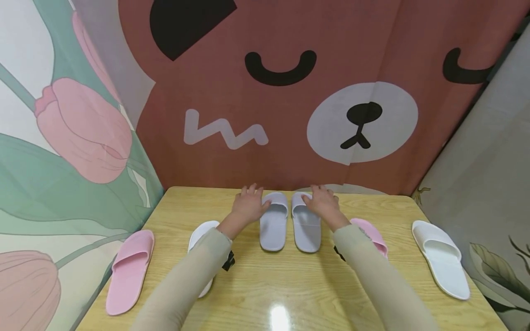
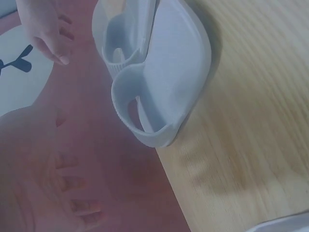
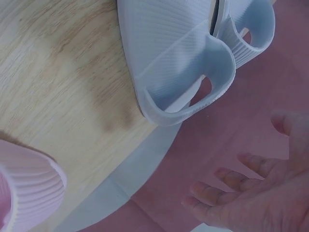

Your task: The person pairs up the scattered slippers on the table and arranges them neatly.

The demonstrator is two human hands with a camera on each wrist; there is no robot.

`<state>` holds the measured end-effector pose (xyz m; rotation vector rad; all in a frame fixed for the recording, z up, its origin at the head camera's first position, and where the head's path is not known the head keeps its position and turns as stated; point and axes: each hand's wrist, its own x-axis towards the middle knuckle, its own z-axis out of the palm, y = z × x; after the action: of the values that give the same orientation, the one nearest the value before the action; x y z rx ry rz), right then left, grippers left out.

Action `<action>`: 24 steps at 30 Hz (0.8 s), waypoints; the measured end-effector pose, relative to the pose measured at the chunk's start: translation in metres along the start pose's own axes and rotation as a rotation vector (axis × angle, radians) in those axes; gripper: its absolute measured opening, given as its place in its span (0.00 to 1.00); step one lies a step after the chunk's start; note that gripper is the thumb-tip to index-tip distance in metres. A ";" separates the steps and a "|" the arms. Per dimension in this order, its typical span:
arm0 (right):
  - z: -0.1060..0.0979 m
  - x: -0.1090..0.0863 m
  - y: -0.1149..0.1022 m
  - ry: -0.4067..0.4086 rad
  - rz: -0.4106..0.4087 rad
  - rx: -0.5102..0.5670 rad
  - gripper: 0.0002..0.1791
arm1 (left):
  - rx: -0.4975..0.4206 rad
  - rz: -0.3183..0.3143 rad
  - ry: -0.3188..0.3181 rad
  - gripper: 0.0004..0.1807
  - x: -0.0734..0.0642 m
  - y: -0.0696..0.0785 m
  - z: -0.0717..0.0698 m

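Hovering near the far edge of the wood-grain table point(image 1: 256, 285), the left hand point(image 1: 250, 204) and right hand point(image 1: 324, 202) flank the left grey slipper point(image 1: 274, 225) and right grey slipper point(image 1: 307, 225) at twelve o'clock. I read these two as a matching pair, since they lie side by side, toes at the edge and heels toward six, with only a narrow gap between. From the wrist views I see each hand's fingers loosely spread, pinching nothing and apart from the slippers.

For room, the far edge runs right by the toes, and the brown bear-face curtain point(image 1: 273, 161) hangs close behind, so I judge reach beyond is tight. Wood grain stretches from the heels toward six. At ten, the inner white slipper point(image 1: 200, 232) is partly hidden by the left sleeve point(image 1: 190, 276); at two, the right sleeve point(image 1: 372, 266) covers part of the inner pink slipper point(image 1: 373, 233). The outer pink slipper point(image 1: 130, 271) lies at nine and the outer white slipper point(image 1: 442, 259) at three, both near the side edges, leaving little margin outward, I'd say.
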<state>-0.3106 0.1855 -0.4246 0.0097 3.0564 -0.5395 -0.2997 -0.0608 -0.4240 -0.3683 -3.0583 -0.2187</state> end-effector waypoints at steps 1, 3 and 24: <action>-0.001 -0.001 0.000 0.002 -0.004 -0.004 0.37 | -0.001 0.006 0.005 0.35 -0.001 -0.001 0.000; -0.003 -0.003 0.001 0.004 -0.011 -0.005 0.37 | -0.004 0.015 0.009 0.36 -0.004 -0.002 -0.001; -0.012 -0.019 0.026 0.027 -0.045 0.007 0.38 | 0.013 0.024 0.038 0.37 -0.035 -0.028 -0.008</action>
<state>-0.2916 0.2143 -0.4221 -0.0528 3.0878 -0.5565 -0.2722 -0.0966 -0.4217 -0.3952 -3.0143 -0.2023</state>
